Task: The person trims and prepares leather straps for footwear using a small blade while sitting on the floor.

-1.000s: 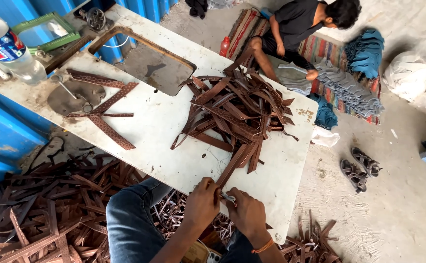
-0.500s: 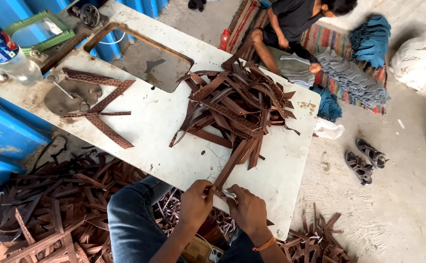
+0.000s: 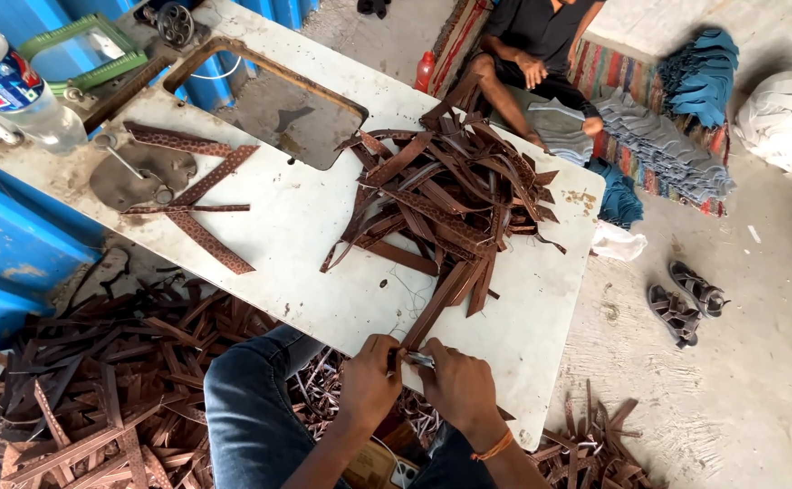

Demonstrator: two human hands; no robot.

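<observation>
At upper left I see a clear plastic bottle (image 3: 17,91), contents unclear, while at bottom centre my left hand (image 3: 369,382) and right hand (image 3: 457,389) have fingers pinching a long brown leather strip (image 3: 434,312) over the white tabletop (image 3: 305,235) edge.

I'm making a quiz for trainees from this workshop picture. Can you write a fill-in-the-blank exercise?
1. Both hands, left hand and right hand, grip one brown ____ at the table edge.
2. The strip pile lies on the ____.
3. A pair of ____ lies on the floor.
Missing: strip; table; sandals
</observation>
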